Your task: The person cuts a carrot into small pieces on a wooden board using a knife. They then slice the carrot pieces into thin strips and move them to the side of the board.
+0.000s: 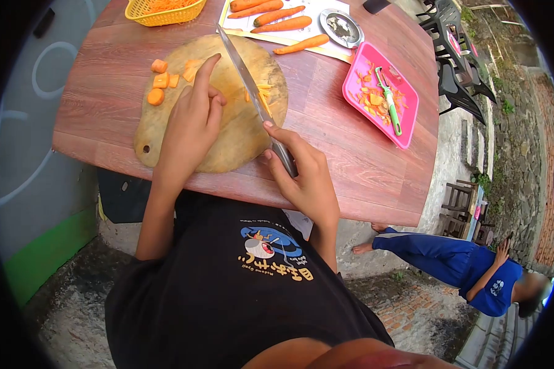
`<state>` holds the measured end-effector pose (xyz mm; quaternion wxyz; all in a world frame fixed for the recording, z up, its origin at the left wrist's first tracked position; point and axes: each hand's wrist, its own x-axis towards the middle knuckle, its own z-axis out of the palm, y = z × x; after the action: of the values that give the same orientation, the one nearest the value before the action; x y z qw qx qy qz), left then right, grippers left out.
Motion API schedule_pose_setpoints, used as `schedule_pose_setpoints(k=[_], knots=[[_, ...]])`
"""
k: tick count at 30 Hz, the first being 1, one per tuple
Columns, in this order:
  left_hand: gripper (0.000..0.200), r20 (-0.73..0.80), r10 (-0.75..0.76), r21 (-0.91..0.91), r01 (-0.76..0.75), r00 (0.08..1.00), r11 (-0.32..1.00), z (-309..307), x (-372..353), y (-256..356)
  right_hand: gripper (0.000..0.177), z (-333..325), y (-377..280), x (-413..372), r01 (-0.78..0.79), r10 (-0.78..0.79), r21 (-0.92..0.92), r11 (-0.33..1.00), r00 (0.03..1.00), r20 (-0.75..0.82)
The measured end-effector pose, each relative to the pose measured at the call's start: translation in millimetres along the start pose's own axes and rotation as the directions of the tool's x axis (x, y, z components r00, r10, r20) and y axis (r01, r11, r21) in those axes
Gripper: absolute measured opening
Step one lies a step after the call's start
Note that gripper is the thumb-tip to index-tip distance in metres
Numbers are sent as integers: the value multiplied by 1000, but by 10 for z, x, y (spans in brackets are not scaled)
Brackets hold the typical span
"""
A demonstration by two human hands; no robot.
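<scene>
My right hand grips the dark handle of a long kitchen knife, its blade pointing away from me across the round wooden cutting board. My left hand is over the board, left of the blade, index finger stretched out and other fingers partly bent; I see nothing in it. Just beyond its fingertips lie pale orange carrot slices, partly hidden. Short carrot chunks sit at the board's left side. Thin carrot strips rest right of the blade, which partly covers them.
Whole carrots lie on printed paper at the back, near a metal ashtray. A yellow basket holds shredded carrot. On the right, a pink tray carries peelings and a green-handled peeler. Another person is farther right.
</scene>
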<state>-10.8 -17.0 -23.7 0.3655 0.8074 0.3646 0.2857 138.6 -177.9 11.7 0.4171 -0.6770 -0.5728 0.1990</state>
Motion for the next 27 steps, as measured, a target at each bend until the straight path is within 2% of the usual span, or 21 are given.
schedule_pose_setpoints(k=[1,3,4,6,7,9,10,12,13,14,15,16,17,18,19,20,22,23,25,27], knots=[[57,-4,-5,7,5,1000,1000,19,-2,-8,40,-14,17,7,23,-22,-43,999,1000,11],[58,1,65,-156,-64,998,986,45,-3,6,40,-34,34,20,48,-46,-74,996,999,24],[58,1,62,-147,-61,998,987,40,-10,38,40,-50,28,30,27,-23,-98,995,999,41],[53,51,-40,-310,54,998,949,19,-7,111,40,-75,36,36,8,-2,-117,993,999,54],[53,51,-38,-304,52,998,951,-11,-1,101,41,-84,44,36,9,0,-139,990,998,62],[43,-105,-97,-260,67,990,963,-79,2,57,41,-114,48,30,4,6,-155,988,998,66],[43,-99,-95,-254,67,991,965,-94,1,67,41,-144,30,38,4,12,-178,984,996,90],[33,-460,-89,-187,2,883,982,-121,-6,109,40,-183,67,35,-4,26,-199,980,994,107],[33,-453,-86,-185,1,887,983,-146,-1,152,41,-196,120,37,44,-11,-233,971,990,144],[32,-461,-14,-104,-38,887,994,-187,9,210,42,-213,157,39,95,-46,-266,959,982,182],[31,-465,56,-23,-76,883,997,-226,22,259,42,-242,161,45,91,-44,-265,960,983,178],[31,-464,57,-22,-76,884,997,-271,72,282,42,-270,148,57,97,-35,-284,954,976,216],[33,-258,304,184,-262,917,947,-325,158,283,42,-285,140,65,105,-27,-300,948,967,253],[35,-2,494,333,-465,870,820,-354,224,277,42,-293,150,71,108,-31,-297,949,967,252],[46,119,501,284,-512,857,810,-316,254,291,41,-302,163,79,127,-50,-291,948,965,258],[46,120,505,287,-517,855,807,-263,281,305,41,-309,170,91,144,-68,-286,947,963,261],[52,325,528,144,-593,784,792,-159,332,331,41,-317,161,106,160,-84,-300,940,964,252],[52,328,534,142,-599,779,788,-131,366,348,42,-323,155,116,176,-98,-313,933,964,248],[58,466,449,17,-515,762,857,-89,432,371,41,-347,129,149,185,-94,-352,917,961,259],[58,486,421,23,-493,766,870,-80,507,387,40,-350,120,168,196,-90,-389,900,957,274]])
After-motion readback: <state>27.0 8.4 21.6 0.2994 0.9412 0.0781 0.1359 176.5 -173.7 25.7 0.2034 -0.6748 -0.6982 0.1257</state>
